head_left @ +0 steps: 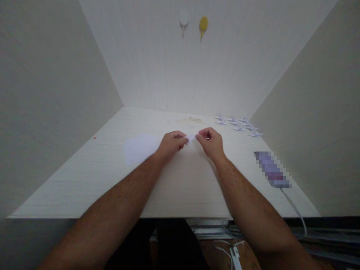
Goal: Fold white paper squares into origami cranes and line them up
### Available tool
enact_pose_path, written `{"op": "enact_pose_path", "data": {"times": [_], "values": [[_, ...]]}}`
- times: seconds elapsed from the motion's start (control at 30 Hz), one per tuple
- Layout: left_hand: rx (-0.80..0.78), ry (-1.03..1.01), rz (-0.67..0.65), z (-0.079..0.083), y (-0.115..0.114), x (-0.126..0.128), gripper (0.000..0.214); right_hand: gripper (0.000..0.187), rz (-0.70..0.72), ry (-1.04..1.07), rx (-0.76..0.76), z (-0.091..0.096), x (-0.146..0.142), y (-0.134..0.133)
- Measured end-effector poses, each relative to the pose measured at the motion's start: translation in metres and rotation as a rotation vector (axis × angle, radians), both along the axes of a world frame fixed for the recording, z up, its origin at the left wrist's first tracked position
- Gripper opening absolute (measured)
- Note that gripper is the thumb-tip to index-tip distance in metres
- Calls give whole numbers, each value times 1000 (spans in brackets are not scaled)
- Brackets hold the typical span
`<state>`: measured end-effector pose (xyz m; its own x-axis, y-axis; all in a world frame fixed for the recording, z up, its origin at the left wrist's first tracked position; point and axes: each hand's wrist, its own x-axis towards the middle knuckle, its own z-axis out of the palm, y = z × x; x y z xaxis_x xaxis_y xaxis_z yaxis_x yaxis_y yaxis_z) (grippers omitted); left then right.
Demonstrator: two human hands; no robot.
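A small folded piece of white paper [191,138] is stretched between my two hands above the middle of the table. My left hand [173,143] pinches its left end between thumb and fingers. At the other end, the thumb and forefinger of my right hand [210,141] close on it. Its exact folds are too small to make out. Left of my left hand lies a pile of white paper sheets [139,148], partly covered by my forearm. Several folded paper cranes [237,123] stand in a group at the back right.
A phone-like device [271,169], blurred out, lies at the right with a white cable [294,208] running over the table's front edge. Walls close in the table [180,187] on three sides. Two hooks, one white [183,18] and one yellow [203,24], hang on the back wall.
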<state>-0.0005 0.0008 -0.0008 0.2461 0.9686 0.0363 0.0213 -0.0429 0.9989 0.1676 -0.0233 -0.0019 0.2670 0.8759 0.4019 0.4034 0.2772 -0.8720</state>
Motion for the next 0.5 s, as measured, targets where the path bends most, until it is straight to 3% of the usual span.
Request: {"op": "enact_pose_path", "data": {"times": [0.07, 0.13, 0.23, 0.5], "values": [[-95, -129, 49, -1, 0, 3, 18, 21, -25, 4, -12, 1, -2, -2], [-164, -227, 57, -3, -1, 6, 23, 20, 44, -27, -64, 1, -5, -4], [-153, -292, 59, -5, -1, 8, 23, 20, 127, -94, -100, -1, -9, -7], [-9, -118, 41, -5, -1, 5, 19, 15, 128, -189, -24, -3, -10, -6]]}}
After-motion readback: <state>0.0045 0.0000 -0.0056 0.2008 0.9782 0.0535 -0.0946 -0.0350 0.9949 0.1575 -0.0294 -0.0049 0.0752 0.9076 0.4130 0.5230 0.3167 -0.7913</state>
